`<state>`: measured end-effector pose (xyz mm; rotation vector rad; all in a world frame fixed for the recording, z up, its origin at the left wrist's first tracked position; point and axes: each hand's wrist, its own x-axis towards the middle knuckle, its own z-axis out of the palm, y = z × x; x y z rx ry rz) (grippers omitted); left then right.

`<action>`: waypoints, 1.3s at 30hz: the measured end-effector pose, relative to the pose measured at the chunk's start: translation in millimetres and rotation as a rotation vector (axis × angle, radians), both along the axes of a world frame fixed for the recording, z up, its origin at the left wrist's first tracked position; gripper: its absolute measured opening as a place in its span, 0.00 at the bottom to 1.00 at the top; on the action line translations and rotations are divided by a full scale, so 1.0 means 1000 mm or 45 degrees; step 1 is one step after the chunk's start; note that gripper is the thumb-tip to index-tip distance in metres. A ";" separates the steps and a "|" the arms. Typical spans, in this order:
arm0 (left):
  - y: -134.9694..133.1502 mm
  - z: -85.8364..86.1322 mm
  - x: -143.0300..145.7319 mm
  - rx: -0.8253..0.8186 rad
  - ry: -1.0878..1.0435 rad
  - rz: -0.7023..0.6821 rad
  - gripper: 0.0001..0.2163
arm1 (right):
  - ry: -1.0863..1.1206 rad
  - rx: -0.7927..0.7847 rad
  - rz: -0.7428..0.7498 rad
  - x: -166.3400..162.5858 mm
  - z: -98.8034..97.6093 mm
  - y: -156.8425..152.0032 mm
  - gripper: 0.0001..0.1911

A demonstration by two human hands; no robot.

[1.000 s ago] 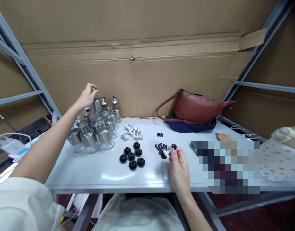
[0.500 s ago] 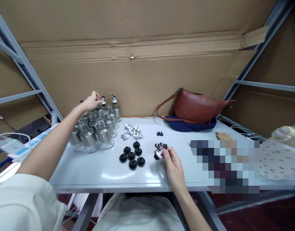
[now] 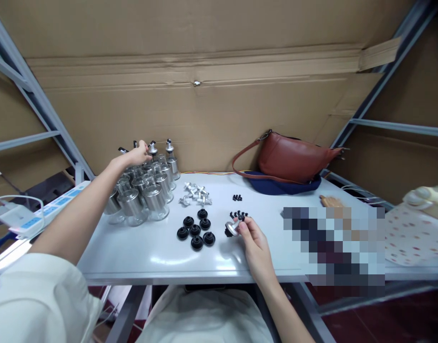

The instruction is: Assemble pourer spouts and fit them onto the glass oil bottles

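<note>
My right hand [image 3: 256, 245] is closed on a silver bottle pourer [image 3: 233, 227] with a black base, held tilted above the tabletop. Just behind it lies a small row of black caps [image 3: 239, 214]. At the back left, my left hand [image 3: 139, 153] reaches over a cluster of glass bottles with metal sleeves [image 3: 155, 196]. Its fingers are curled among the bottle necks; whatever they grip is hidden. Right beside them stands a bottle topped with a pourer [image 3: 153, 147], and another pourer-topped bottle [image 3: 170, 155] is further right.
Several black stoppers [image 3: 195, 230] lie mid-table, with silver spout parts [image 3: 196, 193] behind them. More small black pieces [image 3: 237, 197] sit further back. A brown bag [image 3: 293, 157] rests on dark blue cloth [image 3: 283, 186]. A power strip [image 3: 54, 207] runs along the left edge; a blurred patch covers the right.
My left hand has lowered slightly among the bottle necks, and a black spout tip now shows behind it. My right hand has shifted the pourer a little left and turned it slightly.
</note>
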<state>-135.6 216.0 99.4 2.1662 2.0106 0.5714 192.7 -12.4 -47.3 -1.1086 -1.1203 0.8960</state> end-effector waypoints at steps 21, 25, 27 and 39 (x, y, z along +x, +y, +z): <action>-0.212 -0.094 0.162 -0.093 -0.377 -0.946 0.32 | -0.045 0.036 0.039 -0.013 0.003 0.000 0.16; -0.193 -0.107 0.160 -0.120 -0.505 -1.005 0.25 | -0.167 0.157 0.047 -0.013 0.001 -0.002 0.18; -0.189 -0.110 0.156 -0.078 -0.523 -1.020 0.24 | -0.252 0.227 0.068 -0.012 -0.002 -0.004 0.17; -0.200 -0.121 0.150 0.038 -0.316 -1.008 0.17 | -0.684 0.574 0.067 -0.012 -0.002 -0.013 0.21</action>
